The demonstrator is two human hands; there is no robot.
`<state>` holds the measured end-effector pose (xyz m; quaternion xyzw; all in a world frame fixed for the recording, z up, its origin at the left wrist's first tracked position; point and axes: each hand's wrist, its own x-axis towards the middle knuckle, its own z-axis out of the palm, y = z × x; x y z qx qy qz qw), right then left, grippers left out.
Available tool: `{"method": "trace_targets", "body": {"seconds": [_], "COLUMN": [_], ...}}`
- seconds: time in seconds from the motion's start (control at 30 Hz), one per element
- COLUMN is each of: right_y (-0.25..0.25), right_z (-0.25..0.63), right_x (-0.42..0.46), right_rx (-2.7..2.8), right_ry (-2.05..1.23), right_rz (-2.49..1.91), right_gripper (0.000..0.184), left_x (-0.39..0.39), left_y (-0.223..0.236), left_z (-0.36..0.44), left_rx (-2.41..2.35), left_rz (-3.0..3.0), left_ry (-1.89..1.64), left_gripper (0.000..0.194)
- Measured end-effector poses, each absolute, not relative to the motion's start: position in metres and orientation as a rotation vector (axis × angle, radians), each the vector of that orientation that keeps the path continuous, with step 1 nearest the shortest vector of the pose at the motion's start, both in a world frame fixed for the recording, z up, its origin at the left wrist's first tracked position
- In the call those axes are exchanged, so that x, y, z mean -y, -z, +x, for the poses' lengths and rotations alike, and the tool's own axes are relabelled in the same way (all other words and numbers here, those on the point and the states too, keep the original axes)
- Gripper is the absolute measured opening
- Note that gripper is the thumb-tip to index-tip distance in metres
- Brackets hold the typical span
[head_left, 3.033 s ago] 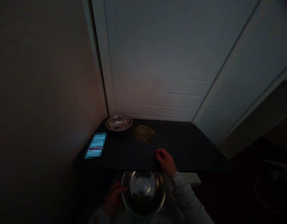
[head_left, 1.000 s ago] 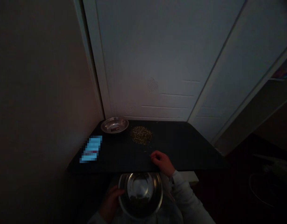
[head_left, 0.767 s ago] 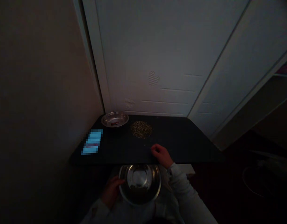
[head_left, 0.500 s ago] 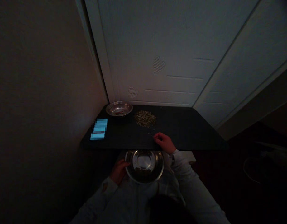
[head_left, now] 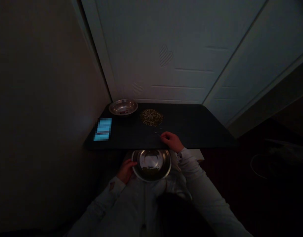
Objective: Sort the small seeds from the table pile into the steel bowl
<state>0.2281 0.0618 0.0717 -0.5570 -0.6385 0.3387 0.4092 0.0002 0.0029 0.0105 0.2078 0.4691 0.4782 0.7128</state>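
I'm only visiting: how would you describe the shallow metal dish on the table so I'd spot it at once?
Find the black tabletop against the white door. In its far left corner sits a shallow steel dish with a small label inside. Unlike the deeper bowl at the left hand, it rests on the tabletop, beside a heap of grains.

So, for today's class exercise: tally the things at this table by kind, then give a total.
Steel bowls: 2 (shallow bowl on the table; deeper bowl held by the left hand)
Seed heaps: 1
Blurred blue items: 1
Total: 4
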Motion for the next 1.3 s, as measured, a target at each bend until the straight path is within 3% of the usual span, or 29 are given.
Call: {"method": "trace_targets", "body": {"seconds": [1.3], "right_y": [-0.0628], "right_z": [0.2358], "right_x": [-0.0689], "right_rx": [1.565], "right_ry": [-0.809], "right_rz": [-1.271], "right_gripper": [0.019], "left_x": [-0.0080], "left_y": [-0.0001], "left_z": [-0.0005], "left_rx": [-1.013], "left_rz": [0.461], "left_ry": [-1.080], "left_gripper": [0.016]}}
